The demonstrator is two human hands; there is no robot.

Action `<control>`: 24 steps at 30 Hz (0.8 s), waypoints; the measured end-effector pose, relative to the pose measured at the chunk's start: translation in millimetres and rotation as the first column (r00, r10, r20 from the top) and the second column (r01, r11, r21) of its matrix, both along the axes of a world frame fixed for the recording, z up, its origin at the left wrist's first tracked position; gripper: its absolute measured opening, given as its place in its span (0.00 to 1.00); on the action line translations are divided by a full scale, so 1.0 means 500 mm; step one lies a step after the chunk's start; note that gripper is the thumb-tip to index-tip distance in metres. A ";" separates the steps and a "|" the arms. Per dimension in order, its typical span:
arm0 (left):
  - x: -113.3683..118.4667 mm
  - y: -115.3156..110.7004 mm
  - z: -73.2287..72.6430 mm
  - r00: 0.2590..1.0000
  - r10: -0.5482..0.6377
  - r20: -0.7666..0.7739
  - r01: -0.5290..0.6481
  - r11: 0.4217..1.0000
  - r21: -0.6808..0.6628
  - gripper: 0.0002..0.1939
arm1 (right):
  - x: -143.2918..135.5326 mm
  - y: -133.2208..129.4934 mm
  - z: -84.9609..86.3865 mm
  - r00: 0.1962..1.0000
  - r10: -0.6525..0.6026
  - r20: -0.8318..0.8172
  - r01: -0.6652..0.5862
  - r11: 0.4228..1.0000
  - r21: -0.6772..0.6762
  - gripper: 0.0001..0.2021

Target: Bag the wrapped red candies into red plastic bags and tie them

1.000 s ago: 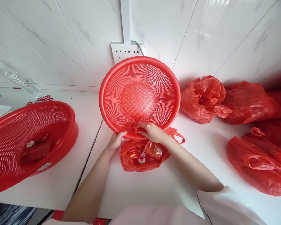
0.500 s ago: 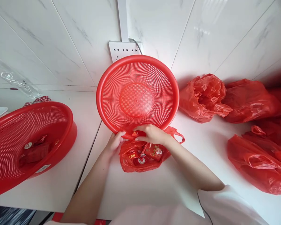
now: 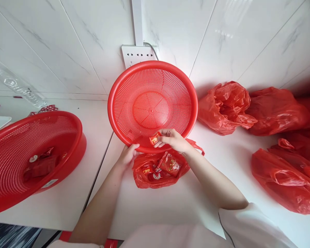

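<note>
My right hand (image 3: 172, 140) pinches 1 small red packet (image 3: 154, 138) between thumb and fingers, over the near wall of the tilted basket (image 3: 151, 110). My left hand (image 3: 128, 155) clamps the rim, thumb on top; a firm grip there steadies the basket beside the open bag (image 3: 141, 182).

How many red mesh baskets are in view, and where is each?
2: the middle basket, its near rim held by the left hand, and the left basket, cut off by the picture's edge. Any nested beneath these may be hidden.
</note>
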State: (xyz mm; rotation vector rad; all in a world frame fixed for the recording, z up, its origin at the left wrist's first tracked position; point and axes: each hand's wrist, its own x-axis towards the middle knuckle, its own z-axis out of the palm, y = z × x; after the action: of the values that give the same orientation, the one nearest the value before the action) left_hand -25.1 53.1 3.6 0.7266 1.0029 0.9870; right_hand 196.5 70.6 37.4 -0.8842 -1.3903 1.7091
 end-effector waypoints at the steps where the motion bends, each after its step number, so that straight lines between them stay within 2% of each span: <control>1: 0.000 0.000 0.000 1.000 -0.003 0.000 0.003 1.000 0.002 0.23 | 0.001 0.000 0.000 1.000 -0.006 0.003 0.006 1.000 0.010 0.12; 6: 0.000 0.000 -0.002 1.000 -0.017 0.010 0.017 1.000 0.009 0.25 | 0.002 0.001 -0.001 1.000 -0.021 0.005 0.021 0.999 0.038 0.12; 13: 0.001 -0.004 0.007 0.999 -0.048 0.015 0.048 0.999 -0.013 0.28 | 0.000 0.001 -0.001 0.999 -0.039 0.011 0.039 0.999 -0.007 0.11; 24: -0.002 -0.001 0.001 0.997 -0.064 0.033 0.064 0.998 -0.004 0.27 | -0.006 -0.001 -0.005 0.997 -0.067 0.028 0.069 0.996 -0.048 0.10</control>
State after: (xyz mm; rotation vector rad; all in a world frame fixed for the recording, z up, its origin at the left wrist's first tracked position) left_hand -26.2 52.4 3.9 0.7316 0.9479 0.9377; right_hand 193.7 70.2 35.1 -0.9741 -1.3257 1.6919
